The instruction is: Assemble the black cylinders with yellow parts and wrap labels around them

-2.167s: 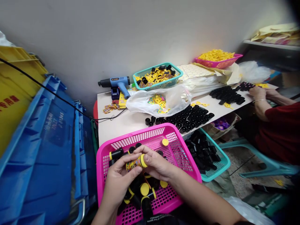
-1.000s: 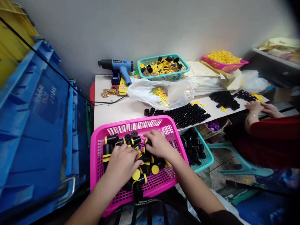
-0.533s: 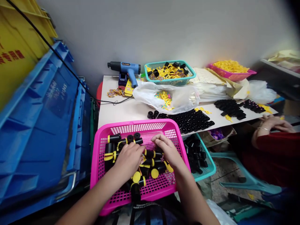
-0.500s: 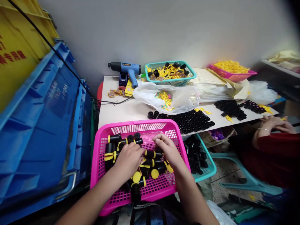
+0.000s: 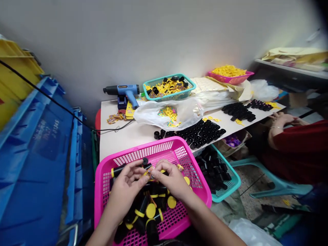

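Note:
Over the pink basket, my left hand and my right hand meet, fingertips pinched on a small orange printed wrapper. Its lower part and the exact grip are partly covered by fingers. Beneath my hands the basket holds several black cylinders with yellow caps, lying at all angles; one yellow cap faces up. Similar orange printed wrappers lie on the left of the table.
A blue heat gun stands on the table. Behind the rows of black parts are a white bag and a teal basket. Another teal basket sits lower right. Blue crates rise at left; a person in a red sleeve sits right.
My hands have come together from separate spots in the basket and now hold the wrapper between them. The camera view has shifted, and the black cylinders lie differently.

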A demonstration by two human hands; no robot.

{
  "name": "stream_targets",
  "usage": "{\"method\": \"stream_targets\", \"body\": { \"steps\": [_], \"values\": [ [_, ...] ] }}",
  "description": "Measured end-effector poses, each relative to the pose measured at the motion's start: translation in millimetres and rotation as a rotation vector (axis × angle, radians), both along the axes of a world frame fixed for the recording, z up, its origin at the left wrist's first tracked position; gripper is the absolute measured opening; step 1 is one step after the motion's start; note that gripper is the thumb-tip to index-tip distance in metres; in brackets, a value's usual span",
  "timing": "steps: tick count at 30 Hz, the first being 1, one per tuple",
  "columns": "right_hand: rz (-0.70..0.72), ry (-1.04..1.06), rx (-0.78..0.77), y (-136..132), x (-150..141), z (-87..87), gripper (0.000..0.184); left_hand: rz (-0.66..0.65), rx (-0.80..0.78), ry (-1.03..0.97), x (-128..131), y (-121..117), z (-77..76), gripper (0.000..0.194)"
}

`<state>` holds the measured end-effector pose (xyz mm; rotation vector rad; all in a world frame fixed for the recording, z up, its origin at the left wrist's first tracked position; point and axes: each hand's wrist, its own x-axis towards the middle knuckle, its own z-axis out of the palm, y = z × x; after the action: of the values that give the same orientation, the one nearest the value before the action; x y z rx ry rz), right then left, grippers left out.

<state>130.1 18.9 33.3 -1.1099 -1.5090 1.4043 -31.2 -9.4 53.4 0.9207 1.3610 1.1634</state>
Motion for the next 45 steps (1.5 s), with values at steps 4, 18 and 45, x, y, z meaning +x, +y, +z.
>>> {"method": "stream_targets", "body": {
  "steps": [4,18,45],
  "values": [
    [0.011,0.233,-0.169,-1.2,1.9,3.2,0.013,0.016,-0.019,0.09,-5.8,-1.7,-5.4,0.029],
    [-0.014,0.41,-0.242,7.9,18.2,13.5,0.034,0.041,0.027,0.019,-8.8,-1.2,-5.5,0.03],
    [0.355,0.679,-0.561,-2.0,1.1,-9.5,0.049,-0.17,0.037,-0.203,-0.3,-11.0,-8.4,0.022]
  ]
}}
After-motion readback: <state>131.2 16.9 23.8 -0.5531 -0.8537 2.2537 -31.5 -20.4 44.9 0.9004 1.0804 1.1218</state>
